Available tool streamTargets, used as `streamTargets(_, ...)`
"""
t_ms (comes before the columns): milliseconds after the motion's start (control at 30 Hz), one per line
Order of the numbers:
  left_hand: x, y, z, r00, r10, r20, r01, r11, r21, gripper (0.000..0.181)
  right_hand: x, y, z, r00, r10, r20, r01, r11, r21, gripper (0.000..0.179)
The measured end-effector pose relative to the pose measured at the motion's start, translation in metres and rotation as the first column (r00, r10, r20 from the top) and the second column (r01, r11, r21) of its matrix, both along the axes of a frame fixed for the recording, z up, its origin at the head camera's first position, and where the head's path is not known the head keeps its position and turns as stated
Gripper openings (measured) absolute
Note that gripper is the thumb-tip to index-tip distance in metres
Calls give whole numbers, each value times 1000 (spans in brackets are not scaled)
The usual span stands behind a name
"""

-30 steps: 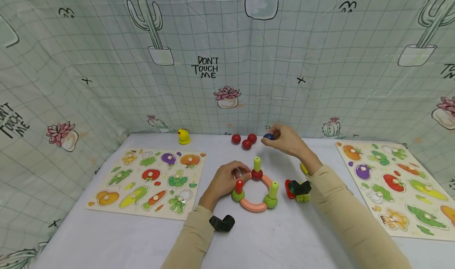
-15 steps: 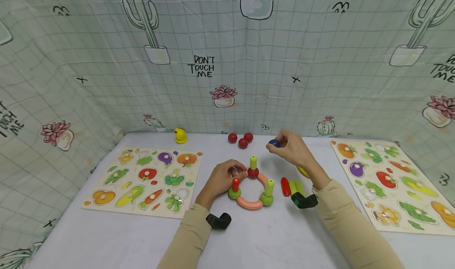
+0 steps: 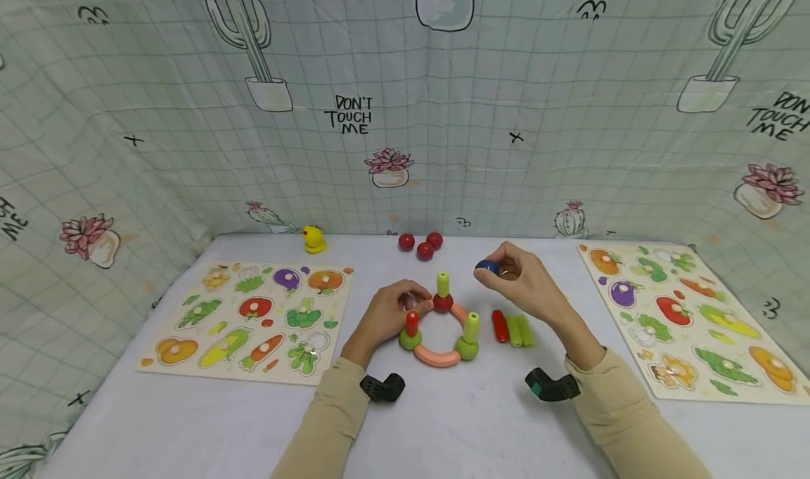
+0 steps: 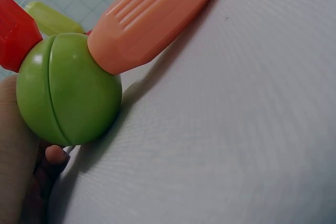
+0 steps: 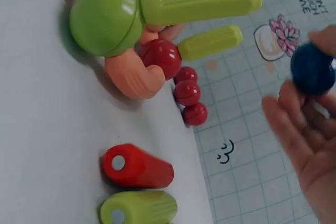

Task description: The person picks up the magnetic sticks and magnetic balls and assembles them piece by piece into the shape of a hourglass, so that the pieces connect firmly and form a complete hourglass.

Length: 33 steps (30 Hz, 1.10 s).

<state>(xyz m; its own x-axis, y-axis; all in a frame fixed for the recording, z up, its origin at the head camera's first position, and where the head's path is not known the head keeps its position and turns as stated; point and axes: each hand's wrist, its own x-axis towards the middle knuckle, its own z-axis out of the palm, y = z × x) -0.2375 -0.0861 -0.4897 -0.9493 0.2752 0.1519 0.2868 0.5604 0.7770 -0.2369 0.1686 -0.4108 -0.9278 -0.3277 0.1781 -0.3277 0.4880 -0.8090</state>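
Head camera looks forward and down; close wrist views share the ring (image 3: 436,356).

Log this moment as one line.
left hand: holds pink ring | right hand: pinches blue ball in the air | loose rods: one red, two green, right of ring | loose red balls: three, behind ring

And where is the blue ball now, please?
In the head view, the blue ball is right of centre, held in the air by the right hand, just right of the upright green stick on the red ball of the ring.
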Motion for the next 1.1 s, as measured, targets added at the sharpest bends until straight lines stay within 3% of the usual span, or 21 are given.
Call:
streamTargets(167, -1, -3, 3, 1000, 11, -5, -11, 1000, -9, 17, 15, 0, 0, 985, 170, -28, -172, 979, -112, 24)
streamTargets(367, -2, -4, 4, 1000, 20, -9, -20, 1000, -14, 18, 26, -1, -3, 964, 255, -78, -260, 964, -62, 28)
streamTargets(633, 2, -2, 3, 1000, -6, -16, 6, 1000, -4, 19, 35, -4, -8, 957, 280, -70, -279, 960, 22, 32)
streamTargets(767, 4, 0, 5, 1000, -9, 1, 9, 1000, 17, 19, 39, -3, -11, 962, 265, -63, -265, 964, 13, 36)
streamTargets(1000, 14, -4, 11, 994, 48, 96, -64, 982, 176, 26, 43, -1, -21, 965, 262, 0, -261, 963, 73, 59)
streamTargets(1100, 22, -7, 15, 991, 33, 132, -65, 967, 246, 41, 43, -1, -26, 968, 248, -33, -240, 959, 152, 48)
